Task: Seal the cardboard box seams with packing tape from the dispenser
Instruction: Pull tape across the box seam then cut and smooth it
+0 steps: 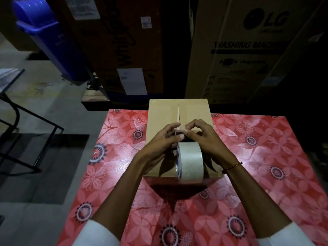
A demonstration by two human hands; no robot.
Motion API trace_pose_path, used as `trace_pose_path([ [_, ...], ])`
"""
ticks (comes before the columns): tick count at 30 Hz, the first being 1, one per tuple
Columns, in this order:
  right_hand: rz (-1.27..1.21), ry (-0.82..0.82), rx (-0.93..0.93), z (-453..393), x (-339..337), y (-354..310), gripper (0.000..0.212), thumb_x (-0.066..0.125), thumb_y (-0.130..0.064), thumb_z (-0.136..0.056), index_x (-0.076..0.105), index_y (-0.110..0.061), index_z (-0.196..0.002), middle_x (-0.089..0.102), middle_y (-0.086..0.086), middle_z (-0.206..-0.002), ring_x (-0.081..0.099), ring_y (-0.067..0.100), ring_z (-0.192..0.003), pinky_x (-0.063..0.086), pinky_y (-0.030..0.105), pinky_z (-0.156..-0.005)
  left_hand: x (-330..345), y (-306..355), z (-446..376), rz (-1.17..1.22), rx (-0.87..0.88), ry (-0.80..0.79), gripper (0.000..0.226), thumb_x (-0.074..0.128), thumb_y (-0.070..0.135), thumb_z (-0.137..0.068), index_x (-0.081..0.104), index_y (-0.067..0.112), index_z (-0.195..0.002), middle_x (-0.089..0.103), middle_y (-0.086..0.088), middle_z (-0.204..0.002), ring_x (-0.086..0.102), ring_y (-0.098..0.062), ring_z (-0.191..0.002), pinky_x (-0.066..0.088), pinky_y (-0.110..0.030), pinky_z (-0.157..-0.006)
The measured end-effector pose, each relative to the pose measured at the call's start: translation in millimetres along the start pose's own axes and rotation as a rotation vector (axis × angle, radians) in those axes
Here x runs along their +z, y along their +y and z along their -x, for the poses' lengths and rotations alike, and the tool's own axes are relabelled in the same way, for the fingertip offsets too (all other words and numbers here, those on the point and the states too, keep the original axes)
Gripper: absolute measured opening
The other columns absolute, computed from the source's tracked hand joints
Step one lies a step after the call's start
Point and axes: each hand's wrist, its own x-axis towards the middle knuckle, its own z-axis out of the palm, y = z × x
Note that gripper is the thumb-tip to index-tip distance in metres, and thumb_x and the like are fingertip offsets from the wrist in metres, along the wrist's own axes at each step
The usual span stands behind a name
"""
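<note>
Head view shows me a cardboard box sitting on the counter, which wears a red flowered cover, toward its far edge. Its two top flaps meet in a centre seam running near to far, and the far stretch looks bare of tape. A tape dispenser with a fat clear roll stands on the near part of the box top, right over that seam. My left hand and right hand are both just beyond the roll, fingertips pinched together at the dispenser's dark front end, seemingly on the loose tape end, though the film itself is too clear to make out. I judge this as the start of the centre strip: next I need the end stuck down, then a straight pull along the seam.
</note>
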Motion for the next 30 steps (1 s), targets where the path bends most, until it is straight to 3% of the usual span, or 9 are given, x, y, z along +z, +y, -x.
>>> trace_pose_path([
  [3, -0.012, -0.050, 0.018, 0.7, -1.0, 0.2, 0.014, 0.062, -0.020, -0.100, 0.061, -0.005, -0.100, 0.054, 0.008, -0.124, 0.068, 0.015, -0.093, 0.057, 0.020, -0.076, 10.5, -9.4, -2.7, -0.020, 0.035, 0.094, 0.051, 0.072, 0.026, -0.086, 0.056, 0.017, -0.134, 0.061, -0.015, -0.135, 0.060, -0.035, -0.124, 0.045, -0.055, -0.110],
  [5, 0.013, -0.057, 0.013, -2.8, -1.9, -0.3, 0.015, 0.062, -0.017, -0.100, 0.061, -0.001, -0.102, 0.051, 0.008, -0.127, 0.064, 0.011, -0.102, 0.055, 0.017, -0.084, 16.0, -10.7, -4.2, 0.014, 0.047, 0.149, 0.051, 0.072, 0.024, -0.082, 0.059, 0.014, -0.131, 0.061, -0.021, -0.134, 0.060, -0.040, -0.122, 0.044, -0.053, -0.107],
  [7, 0.017, -0.058, 0.009, -8.2, -2.8, -0.8, 0.016, 0.064, -0.015, -0.099, 0.063, 0.001, -0.101, 0.051, 0.009, -0.131, 0.061, 0.018, -0.112, 0.053, 0.023, -0.094, 18.2, -11.1, -4.7, 0.073, 0.042, 0.171, 0.052, 0.071, 0.019, -0.080, 0.059, 0.013, -0.131, 0.060, -0.026, -0.133, 0.062, -0.040, -0.112, 0.045, -0.052, -0.100],
  [12, -0.002, -0.040, 0.007, -16.7, 2.7, -6.2, 0.010, 0.064, -0.016, -0.098, 0.061, -0.008, -0.093, 0.056, 0.006, -0.119, 0.064, 0.029, -0.107, 0.055, 0.053, -0.097, 16.9, -10.8, -1.2, 0.205, 0.054, 0.123, 0.047, 0.069, 0.012, -0.083, 0.061, 0.017, -0.130, 0.063, -0.022, -0.122, 0.052, -0.039, -0.101, 0.036, -0.052, -0.092],
  [16, 0.073, -0.029, -0.007, -22.5, 5.8, -8.7, 0.010, 0.060, -0.021, -0.099, 0.058, -0.013, -0.095, 0.058, 0.004, -0.109, 0.062, 0.026, -0.103, 0.055, 0.055, -0.094, 9.5, -7.8, -1.6, 0.238, 0.026, 0.081, 0.056, 0.075, 0.011, -0.081, 0.058, 0.017, -0.134, 0.057, -0.026, -0.137, 0.039, -0.035, -0.108, 0.030, -0.050, -0.092],
  [20, 0.050, 0.021, 0.016, -28.0, 4.9, -6.7, 0.011, 0.056, -0.021, -0.101, 0.056, -0.011, -0.097, 0.061, 0.012, -0.104, 0.063, 0.032, -0.099, 0.057, 0.055, -0.090, 6.4, -4.9, -2.5, 0.162, 0.014, -0.010, 0.065, 0.084, 0.017, -0.077, 0.058, 0.024, -0.137, 0.062, -0.013, -0.137, 0.041, -0.032, -0.113, 0.032, -0.056, -0.102],
  [22, 0.072, 0.031, 0.011, -32.9, 6.2, -8.9, 0.011, 0.056, -0.019, -0.102, 0.056, -0.009, -0.099, 0.062, 0.011, -0.103, 0.064, 0.031, -0.095, 0.059, 0.045, -0.081, 4.8, -3.4, -2.1, 0.167, 0.006, -0.022, 0.070, 0.087, 0.018, -0.074, 0.058, 0.024, -0.137, 0.061, -0.013, -0.138, 0.040, -0.032, -0.115, 0.030, -0.061, -0.109],
  [25, 0.086, 0.066, -0.013, -38.7, 11.2, -10.1, 0.010, 0.058, -0.018, -0.101, 0.057, -0.010, -0.095, 0.061, 0.001, -0.096, 0.061, 0.018, -0.085, 0.051, 0.029, -0.070, 2.8, 0.7, -2.3, 0.223, -0.011, -0.040, 0.064, 0.084, 0.011, -0.076, 0.059, 0.019, -0.135, 0.061, -0.018, -0.136, 0.036, -0.033, -0.115, 0.035, -0.055, -0.099],
  [30, 0.116, 0.088, -0.009, -44.0, 14.6, -4.8, 0.012, 0.059, -0.025, -0.099, 0.056, -0.018, -0.090, 0.065, -0.001, -0.089, 0.065, 0.021, -0.089, 0.057, 0.046, -0.080, -0.3, 6.7, -4.8, 0.236, -0.029, -0.077, 0.063, 0.084, 0.010, -0.076, 0.059, 0.012, -0.133, 0.063, -0.020, -0.125, 0.035, -0.034, -0.114, 0.034, -0.046, -0.091],
])
